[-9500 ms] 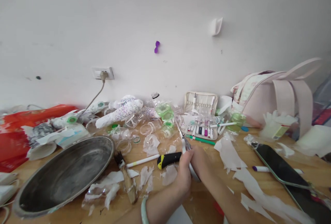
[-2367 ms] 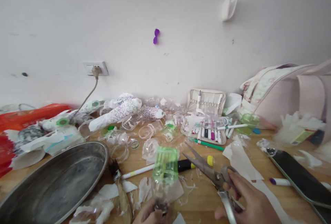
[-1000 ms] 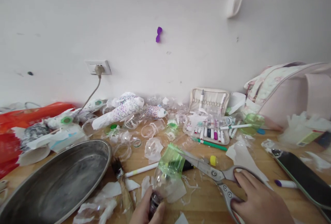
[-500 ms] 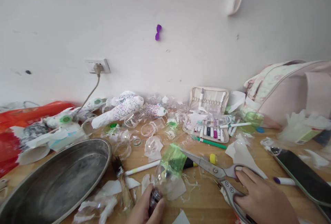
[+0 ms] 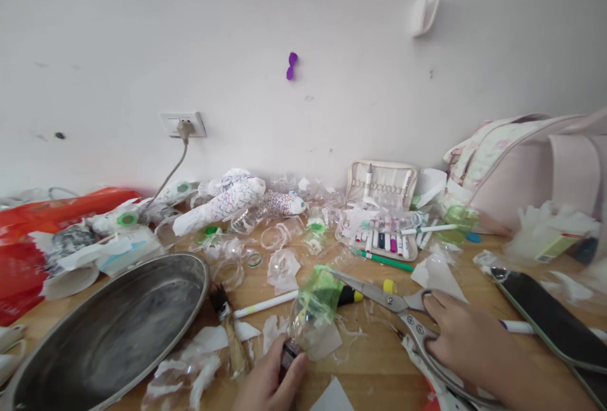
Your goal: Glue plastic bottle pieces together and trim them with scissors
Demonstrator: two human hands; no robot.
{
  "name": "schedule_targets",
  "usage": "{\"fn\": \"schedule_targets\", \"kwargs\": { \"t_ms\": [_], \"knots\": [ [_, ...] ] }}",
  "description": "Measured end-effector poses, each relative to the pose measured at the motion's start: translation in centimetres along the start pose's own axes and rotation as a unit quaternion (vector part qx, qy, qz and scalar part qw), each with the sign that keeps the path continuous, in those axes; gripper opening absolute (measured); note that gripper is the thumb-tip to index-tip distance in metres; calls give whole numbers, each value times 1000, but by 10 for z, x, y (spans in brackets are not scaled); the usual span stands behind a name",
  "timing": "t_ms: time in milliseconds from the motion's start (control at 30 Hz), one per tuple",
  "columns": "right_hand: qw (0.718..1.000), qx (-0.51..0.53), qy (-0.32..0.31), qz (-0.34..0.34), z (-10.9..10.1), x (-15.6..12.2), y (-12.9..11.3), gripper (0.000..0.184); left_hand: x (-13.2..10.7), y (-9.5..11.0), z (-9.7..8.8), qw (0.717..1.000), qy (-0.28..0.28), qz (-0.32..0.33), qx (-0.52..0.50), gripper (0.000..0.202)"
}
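Note:
My left hand (image 5: 275, 376) is closed around the dark end of a clear plastic bottle (image 5: 300, 329) at the bottom middle. A crumpled green see-through piece (image 5: 318, 294) covers the bottle's far end. On the right, my right hand (image 5: 467, 338) has its fingers in the handles of large metal scissors (image 5: 391, 300). Their handles are spread apart, and a blade tip reaches the green piece's upper right edge. I cannot tell whether the blades are cutting into it. Behind the green piece lies a black-and-yellow handle (image 5: 349, 295).
An oval metal tray (image 5: 202, 291) and a brush (image 5: 230, 329) lie left. Plastic scraps and paper cover much of the wooden table (image 5: 374, 367). Patterned fish shapes (image 5: 227, 202), a marker case (image 5: 383, 183), a pink bag (image 5: 512, 183) and a phone (image 5: 545, 316) stand or lie around.
My view has shifted slightly. My right hand and the scissors have moved a little left and up in the picture. My left hand keeps its hold on the bottle.

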State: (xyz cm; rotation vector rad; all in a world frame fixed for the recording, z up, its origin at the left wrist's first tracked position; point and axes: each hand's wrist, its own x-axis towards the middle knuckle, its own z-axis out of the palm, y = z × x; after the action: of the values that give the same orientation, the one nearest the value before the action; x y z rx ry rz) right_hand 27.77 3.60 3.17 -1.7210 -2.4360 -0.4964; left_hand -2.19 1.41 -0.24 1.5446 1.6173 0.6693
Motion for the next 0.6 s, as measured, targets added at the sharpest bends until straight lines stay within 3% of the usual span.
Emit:
{"fn": "schedule_targets", "kwargs": {
  "t_ms": [367, 600],
  "knots": [
    [984, 44, -166, 51, -16, 10, 1, 16, -2, 5, -2, 999, -23, 36, -3, 45],
    [977, 35, -203, 60, -30, 18, -1, 22, -3, 5, -1, 999, -22, 46, -8, 47]
  ]
}}
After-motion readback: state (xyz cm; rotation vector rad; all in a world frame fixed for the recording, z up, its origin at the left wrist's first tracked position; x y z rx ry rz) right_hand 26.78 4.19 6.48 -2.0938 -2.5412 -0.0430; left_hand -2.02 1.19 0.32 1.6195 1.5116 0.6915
